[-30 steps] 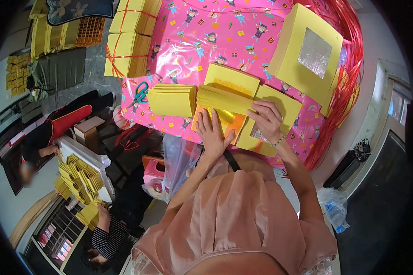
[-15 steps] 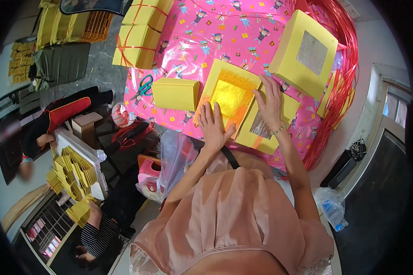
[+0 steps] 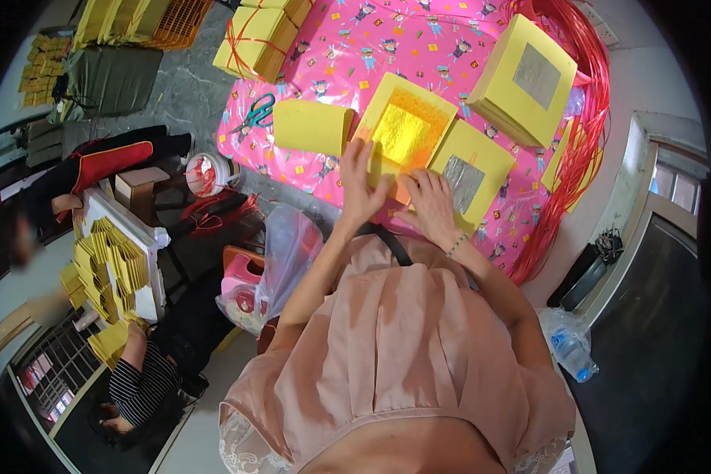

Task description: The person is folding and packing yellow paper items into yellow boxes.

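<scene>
A yellow paper sheet [image 3: 403, 130] with a shiny gold square and an orange border lies in front of me on the pink table. My left hand [image 3: 361, 186] is at its near left corner, fingers along the edge and thumb turned inward. At the near right corner, my right hand [image 3: 432, 207] has its fingers bent over the border. Both hands appear to pinch the near edge; the thumbs' grip is partly hidden. Under the right side lies a yellow stack with a silver square [image 3: 464, 183]. Left of the sheet is a pile of plain yellow paper [image 3: 312, 126].
Green-handled scissors [image 3: 254, 116] lie at the table's left. Tied yellow bundles [image 3: 262, 39] sit at the back left, a tall yellow stack [image 3: 521, 83] at the right beside hanging red ribbons [image 3: 588, 142]. Two people work at a white table [image 3: 118, 209] on the left.
My right hand has come down from the sheet's upper right side to its near edge. My left hand has slid off the sheet's face to the near left corner. The view has shifted slightly.
</scene>
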The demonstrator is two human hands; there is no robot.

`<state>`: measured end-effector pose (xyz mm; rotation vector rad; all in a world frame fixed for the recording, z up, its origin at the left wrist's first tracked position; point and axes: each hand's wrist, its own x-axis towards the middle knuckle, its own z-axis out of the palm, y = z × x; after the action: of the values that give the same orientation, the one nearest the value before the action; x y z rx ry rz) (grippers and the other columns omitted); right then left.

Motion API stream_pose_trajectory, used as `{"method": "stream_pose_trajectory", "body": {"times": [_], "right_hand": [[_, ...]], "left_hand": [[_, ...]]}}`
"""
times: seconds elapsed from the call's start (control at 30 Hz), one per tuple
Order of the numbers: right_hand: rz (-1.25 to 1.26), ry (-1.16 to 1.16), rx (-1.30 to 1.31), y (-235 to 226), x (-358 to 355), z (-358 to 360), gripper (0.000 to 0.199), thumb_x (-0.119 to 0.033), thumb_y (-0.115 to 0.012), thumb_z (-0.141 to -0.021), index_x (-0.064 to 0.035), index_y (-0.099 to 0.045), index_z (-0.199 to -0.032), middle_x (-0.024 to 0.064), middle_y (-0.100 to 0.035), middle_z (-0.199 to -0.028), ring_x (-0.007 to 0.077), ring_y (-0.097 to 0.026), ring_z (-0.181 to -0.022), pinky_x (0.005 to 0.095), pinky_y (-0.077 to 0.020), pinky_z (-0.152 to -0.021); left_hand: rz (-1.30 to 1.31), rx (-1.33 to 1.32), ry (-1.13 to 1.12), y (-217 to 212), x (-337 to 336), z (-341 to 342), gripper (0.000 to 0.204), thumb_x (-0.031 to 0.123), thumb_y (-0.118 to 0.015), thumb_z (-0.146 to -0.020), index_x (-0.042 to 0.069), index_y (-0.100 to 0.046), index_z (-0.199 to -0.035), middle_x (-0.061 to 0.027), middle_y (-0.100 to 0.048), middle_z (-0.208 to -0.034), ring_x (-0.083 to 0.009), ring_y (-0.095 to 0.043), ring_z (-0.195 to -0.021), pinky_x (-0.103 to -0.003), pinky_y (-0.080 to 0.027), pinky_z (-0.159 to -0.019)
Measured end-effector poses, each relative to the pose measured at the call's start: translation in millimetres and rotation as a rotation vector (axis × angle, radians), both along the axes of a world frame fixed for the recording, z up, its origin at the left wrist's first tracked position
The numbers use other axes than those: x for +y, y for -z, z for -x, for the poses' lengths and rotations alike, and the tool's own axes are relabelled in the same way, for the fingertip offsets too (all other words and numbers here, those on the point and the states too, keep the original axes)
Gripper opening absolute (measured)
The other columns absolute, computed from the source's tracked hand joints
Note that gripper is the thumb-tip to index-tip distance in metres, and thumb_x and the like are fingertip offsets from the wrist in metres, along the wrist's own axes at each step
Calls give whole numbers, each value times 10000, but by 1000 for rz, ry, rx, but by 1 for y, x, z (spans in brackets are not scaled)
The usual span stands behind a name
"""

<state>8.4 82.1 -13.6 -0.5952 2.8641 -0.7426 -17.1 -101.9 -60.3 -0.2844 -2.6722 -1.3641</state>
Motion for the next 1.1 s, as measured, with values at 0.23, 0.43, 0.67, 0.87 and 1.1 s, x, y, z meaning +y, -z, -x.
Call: {"method": "stream_pose_trajectory", "body": {"times": [0.23,0.43,0.67,0.87,1.1], "right_hand": [[-89,60,98,29,-6,-11,755,-258,-811,-646,-39,-462,-1279,143,-477,-1257,319,-462,-1187,432,-387,-978],[-190,103,100,35,-16,-7,804,-259,-804,-659,-21,-433,-1332,166,-462,-1294,317,-474,-1167,411,-406,-963],[-112,34,69,30,-3,3,748,-282,-803,-658,-30,-504,-1296,142,-533,-1236,301,-548,-1068,396,-487,-883],[17,-22,5,19,16,24,534,-251,-779,-696,-54,-627,-1168,150,-625,-1068,322,-636,-947,394,-528,-812],[-21,-104,-164,-4,28,43,464,-252,-760,-728,-16,-659,-1115,188,-669,-991,337,-662,-901,401,-530,-815]], "left_hand": [[-819,-620,-594,0,-19,0,408,269,-573,-939,47,-509,-1276,-119,-549,-1072,-248,-547,-1003,-437,-439,-889],[-1408,-981,-595,49,-23,-10,641,596,-363,-940,32,-529,-1194,-130,-600,-1069,-271,-575,-970,-426,-438,-915],[-1679,-1056,-792,64,-26,-10,736,666,-393,-867,24,-543,-1193,-117,-565,-1175,-240,-491,-1011,-382,-364,-931],[-1788,-948,-783,57,-16,-8,850,680,-402,-882,-60,-441,-1298,-201,-527,-1269,-298,-509,-1122,-405,-356,-1006],[-1758,-990,-590,44,-13,-17,662,616,-493,-869,84,-482,-1263,-156,-522,-1213,-286,-511,-1129,-396,-412,-885]]}}
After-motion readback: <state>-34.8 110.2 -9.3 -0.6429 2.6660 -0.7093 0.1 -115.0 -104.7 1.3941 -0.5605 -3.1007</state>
